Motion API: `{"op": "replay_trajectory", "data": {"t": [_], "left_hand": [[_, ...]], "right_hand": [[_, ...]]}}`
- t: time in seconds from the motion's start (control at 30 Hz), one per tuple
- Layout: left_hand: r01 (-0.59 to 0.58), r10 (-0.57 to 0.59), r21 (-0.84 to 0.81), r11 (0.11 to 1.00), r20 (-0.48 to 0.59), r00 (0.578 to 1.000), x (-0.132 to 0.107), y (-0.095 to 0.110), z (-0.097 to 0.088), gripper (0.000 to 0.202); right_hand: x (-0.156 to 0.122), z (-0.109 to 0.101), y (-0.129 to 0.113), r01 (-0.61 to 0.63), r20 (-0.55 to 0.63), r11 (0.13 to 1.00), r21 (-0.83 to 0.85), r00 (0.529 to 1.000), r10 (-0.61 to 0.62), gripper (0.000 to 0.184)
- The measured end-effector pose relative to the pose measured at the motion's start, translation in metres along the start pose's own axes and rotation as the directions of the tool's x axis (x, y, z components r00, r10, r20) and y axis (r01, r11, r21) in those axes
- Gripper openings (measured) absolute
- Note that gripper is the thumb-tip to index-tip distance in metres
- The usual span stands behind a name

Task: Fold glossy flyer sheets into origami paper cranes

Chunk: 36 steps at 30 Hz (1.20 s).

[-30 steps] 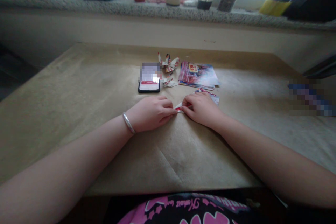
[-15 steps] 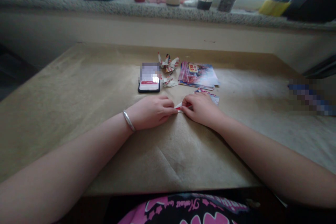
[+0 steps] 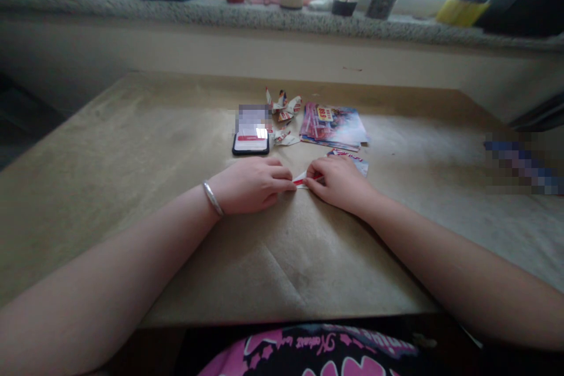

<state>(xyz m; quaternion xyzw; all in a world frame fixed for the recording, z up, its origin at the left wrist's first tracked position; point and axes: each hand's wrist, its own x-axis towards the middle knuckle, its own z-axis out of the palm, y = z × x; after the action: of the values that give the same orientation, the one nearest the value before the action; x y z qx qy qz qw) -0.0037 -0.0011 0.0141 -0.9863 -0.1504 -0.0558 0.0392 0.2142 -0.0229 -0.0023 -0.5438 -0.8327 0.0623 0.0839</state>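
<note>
As we look down at the bench (image 3: 247, 273), a small piece of folded paper (image 3: 299, 182), white with a red stripe, lies near the bench's middle; we place everything else by it. Left of the folded paper, a silver bracelet (image 3: 212, 197) circles the wrist of our left hand (image 3: 253, 185). That hand's curled fingers reach the paper's left end; we cannot tell whether they pinch it or only press. Beyond the paper and to its left, a phone (image 3: 251, 147) lies face up, its screen partly blurred. Straight beyond it sits a cluster of folded paper figures (image 3: 286, 110). At the paper's right end, our right hand (image 3: 339, 182) pinches it between thumb and bent fingers. Beyond and right lie a stack of leaflets (image 3: 333, 124) and, closer, a loose leaflet (image 3: 361, 167) partly hidden by that hand.

We judge that a crease could slip out of line if one hand slides while the other holds firm, and that a hard pull outward might tear the thin end.

Compared with a second ago, our left hand has shifted slightly leftward, showing a little more stripe; our right hand looks unmoved.
</note>
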Motion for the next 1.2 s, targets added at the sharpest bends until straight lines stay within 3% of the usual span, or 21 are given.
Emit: {"op": "replay_trajectory", "data": {"t": [1.0, 1.2], "left_hand": [[0.042, -0.046, -0.127, 0.991, -0.028, 0.999, -0.011, -0.008, -0.008, 0.031], [0.099, -0.109, -0.171, 0.980, -0.049, 0.993, -0.012, -0.009, -0.004, 0.029]], "right_hand": [[-0.001, 0.004, 0.003, -0.001, -0.036, 0.999, 0.050, 0.999, 0.002, 0.017], [-0.001, 0.004, 0.002, -0.007, -0.042, 0.998, 0.069, 0.999, 0.010, 0.017]]}}
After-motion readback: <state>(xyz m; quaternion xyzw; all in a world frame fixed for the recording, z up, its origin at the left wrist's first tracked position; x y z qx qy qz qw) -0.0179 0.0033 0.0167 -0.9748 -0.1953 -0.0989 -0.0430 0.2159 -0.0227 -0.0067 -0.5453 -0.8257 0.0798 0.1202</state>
